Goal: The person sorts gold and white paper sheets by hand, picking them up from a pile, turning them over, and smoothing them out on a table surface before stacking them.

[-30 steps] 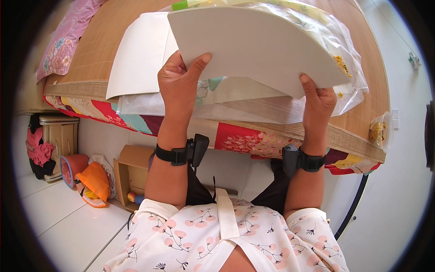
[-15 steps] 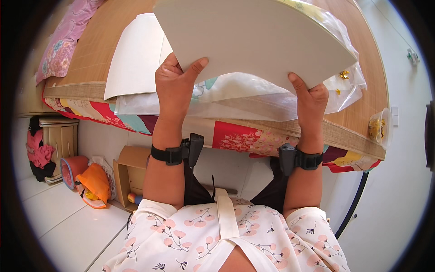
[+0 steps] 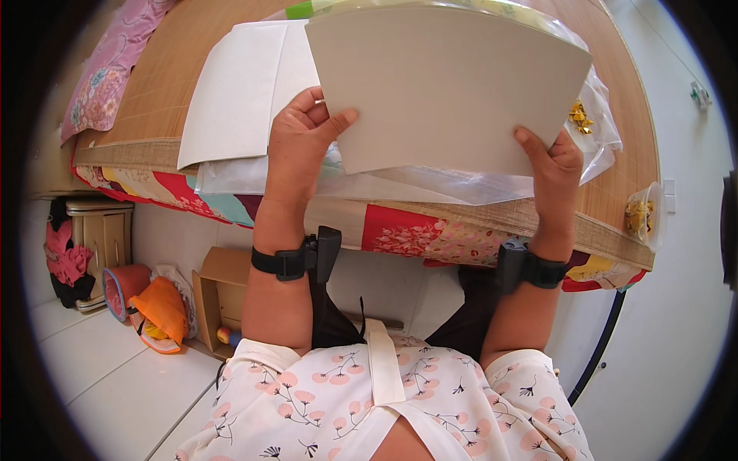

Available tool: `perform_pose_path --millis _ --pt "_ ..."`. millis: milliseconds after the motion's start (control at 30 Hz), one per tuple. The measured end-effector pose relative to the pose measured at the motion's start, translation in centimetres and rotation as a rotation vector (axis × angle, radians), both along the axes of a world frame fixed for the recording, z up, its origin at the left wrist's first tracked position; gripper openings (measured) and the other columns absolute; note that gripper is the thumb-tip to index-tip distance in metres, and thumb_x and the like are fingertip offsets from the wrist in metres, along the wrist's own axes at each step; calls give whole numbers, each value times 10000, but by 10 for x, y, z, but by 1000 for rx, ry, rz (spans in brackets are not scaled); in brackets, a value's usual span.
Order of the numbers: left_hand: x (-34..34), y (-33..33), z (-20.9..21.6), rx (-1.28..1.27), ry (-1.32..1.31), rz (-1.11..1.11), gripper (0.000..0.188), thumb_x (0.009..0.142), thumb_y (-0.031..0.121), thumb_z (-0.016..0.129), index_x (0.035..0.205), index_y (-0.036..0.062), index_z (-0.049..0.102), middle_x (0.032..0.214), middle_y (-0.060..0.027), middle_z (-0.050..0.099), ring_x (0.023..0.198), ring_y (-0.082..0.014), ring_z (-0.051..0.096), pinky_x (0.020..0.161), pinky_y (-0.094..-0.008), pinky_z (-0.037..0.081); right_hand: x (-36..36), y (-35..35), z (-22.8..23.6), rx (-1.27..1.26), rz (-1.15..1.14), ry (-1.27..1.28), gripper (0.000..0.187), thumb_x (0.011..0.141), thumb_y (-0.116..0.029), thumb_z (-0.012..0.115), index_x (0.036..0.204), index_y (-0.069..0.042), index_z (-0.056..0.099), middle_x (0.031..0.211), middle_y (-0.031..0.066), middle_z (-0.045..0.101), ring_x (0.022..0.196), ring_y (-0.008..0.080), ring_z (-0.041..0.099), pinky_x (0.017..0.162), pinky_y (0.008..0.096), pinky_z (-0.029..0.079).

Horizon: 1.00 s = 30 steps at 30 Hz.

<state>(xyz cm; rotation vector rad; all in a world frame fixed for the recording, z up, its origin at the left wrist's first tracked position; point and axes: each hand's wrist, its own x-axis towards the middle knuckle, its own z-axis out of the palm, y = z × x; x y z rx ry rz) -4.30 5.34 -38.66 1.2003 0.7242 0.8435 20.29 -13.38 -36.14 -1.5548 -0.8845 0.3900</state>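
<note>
Between my two hands I hold up a large pale grey-white sheet of cardboard (image 3: 453, 92) over the bed. My left hand (image 3: 307, 131) grips its left edge, thumb on the near face. At its lower right corner my right hand (image 3: 555, 157) pinches it the same way, with the fingers mostly behind. To the left lie white sheets (image 3: 231, 92), partly overlapping on the mat. Clear plastic wrap (image 3: 461, 187) spreads beneath and behind the raised sheet. A shiny gold bow (image 3: 580, 117) shows just beyond my right hand.
The bed's woven mat (image 3: 157, 100) has a patchwork cloth hanging below its edge. A clear tub of gold bows (image 3: 644, 217) stands at the right corner. On the floor at left are a cardboard box (image 3: 219, 296), an orange bag (image 3: 161, 311) and a pink bucket (image 3: 121, 288).
The cardboard sheet has come down and flattened out, its bend mostly gone. My right hand has moved right and slightly down, uncovering more of the gold bow and a green strip behind.
</note>
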Motion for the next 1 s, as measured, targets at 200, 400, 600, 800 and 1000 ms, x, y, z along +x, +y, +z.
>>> perform_pose_path --millis 200,400,600,800,1000 --pt "-7 6 9 105 -99 55 546 849 71 819 1317 -34 559 1191 -152 708 1113 -188 661 973 -310 523 -4 -17 28 -155 57 -168 160 914 -86 749 1011 37 719 831 -13 699 765 47 562 709 230 483" --pt "-14 4 31 914 198 221 573 757 184 896 1269 92 657 1272 -77 689 1238 -226 600 1051 -346 485 -13 -25 49 -199 87 -344 164 876 -82 771 939 48 694 698 73 632 623 95 498 614 273 452" --pt "-20 -22 55 758 392 26 379 745 203 897 1070 64 760 1074 -70 751 938 -193 705 830 -294 553 -36 -15 59 -183 211 -529 200 857 -75 769 1013 39 718 717 160 623 591 231 558 608 302 477" --pt "-26 -27 59 687 361 26 246 773 145 879 960 27 771 808 -39 741 697 -113 663 658 -241 520 -46 -9 65 -233 268 -604 209 850 -58 765 1043 16 732 774 161 672 639 223 628 643 284 504" --pt "-21 -24 54 448 198 125 176 804 94 859 916 4 758 771 -3 713 700 -42 618 634 -196 486 -26 -7 42 15 170 -49 312 896 -33 749 1193 30 677 1009 120 755 885 142 700 812 263 553"
